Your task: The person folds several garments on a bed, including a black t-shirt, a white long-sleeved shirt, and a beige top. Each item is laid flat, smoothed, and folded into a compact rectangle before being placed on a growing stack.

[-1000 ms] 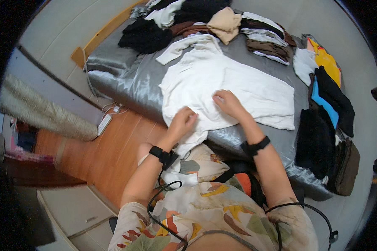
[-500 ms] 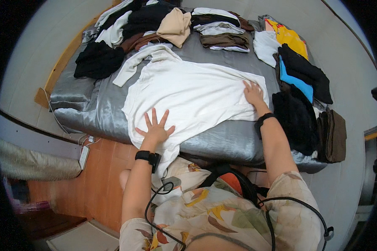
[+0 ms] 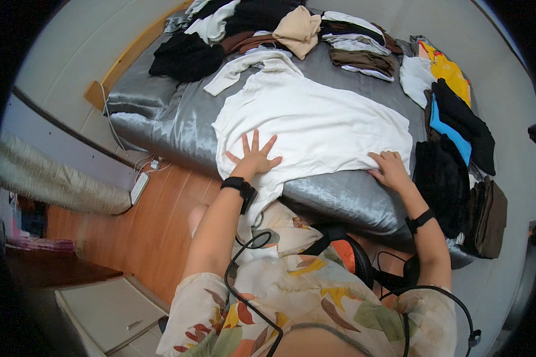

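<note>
- Foreground: the wearer's leaf-patterned clothing (image 3: 315, 285), with a dark cable (image 3: 244, 291) running over it at the left.
- Lower left: a pale cabinet (image 3: 107, 309) on a reddish-brown wooden floor (image 3: 131, 238); beyond it, a white power strip (image 3: 139, 188) lies beside the lower end of a pale curtain (image 3: 59, 178).
- Forearms: each wrist bears a black band, one on the left (image 3: 238, 188) and one on the right (image 3: 421, 221).
- Left hand (image 3: 255, 162): palm down on the near left part of the white garment, fingers spread wide and straight, grasping nothing.
- Right hand (image 3: 392, 170): at the near edge of the same garment, toward its right end; the fingers are bent, their tips on the cloth and the thumb set apart below. Whether cloth is pinched between them cannot be told from this view.
- White garment (image 3: 321, 122): laid out across the bed (image 3: 351, 193), which has a shiny grey cover; one sleeve extends toward the far left, while a part hangs over the near edge.
- Right side of the bed: a brown folded pile (image 3: 489, 220), a black fuzzy garment (image 3: 439, 184), a blue item (image 3: 449, 134) and a yellow one (image 3: 449, 74).
- Far side: a black heap (image 3: 184, 56), a layered stack (image 3: 363, 58) and a beige bundle (image 3: 298, 33).
</note>
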A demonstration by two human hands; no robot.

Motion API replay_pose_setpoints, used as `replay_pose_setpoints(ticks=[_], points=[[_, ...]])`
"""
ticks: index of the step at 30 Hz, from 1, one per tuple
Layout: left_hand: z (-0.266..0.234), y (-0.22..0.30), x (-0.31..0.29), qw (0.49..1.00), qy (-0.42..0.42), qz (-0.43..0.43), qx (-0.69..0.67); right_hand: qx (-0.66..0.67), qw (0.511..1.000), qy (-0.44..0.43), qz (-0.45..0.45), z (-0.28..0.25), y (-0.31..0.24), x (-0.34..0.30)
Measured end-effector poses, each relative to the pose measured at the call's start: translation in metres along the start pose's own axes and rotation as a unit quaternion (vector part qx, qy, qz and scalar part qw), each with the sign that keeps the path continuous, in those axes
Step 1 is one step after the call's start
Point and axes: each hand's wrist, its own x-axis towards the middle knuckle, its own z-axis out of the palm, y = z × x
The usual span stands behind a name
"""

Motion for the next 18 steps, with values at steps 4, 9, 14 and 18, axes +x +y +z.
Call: replay_pose_setpoints(ticks=[4, 9, 14, 18], points=[[0.004, -0.006, -0.01, 0.998, 0.049, 0.033, 0.023, -0.107, 0.993, 0.052, -0.016, -0.009, 0.001, -0.026], [0.023, -0.013, -0.066, 0.979, 0.137, 0.148, -0.024, -0.162, 0.985, 0.047, -0.024, -0.007, -0.002, -0.073], [0.066, -0.02, -0.132, 0.972, 0.096, 0.208, 0.055, -0.115, 0.982, -0.146, -0.01, 0.005, -0.002, -0.097], [0.076, -0.053, -0.128, 0.972, 0.133, 0.181, -0.07, -0.14, 0.975, -0.164, 0.051, -0.002, 0.003, -0.108]])
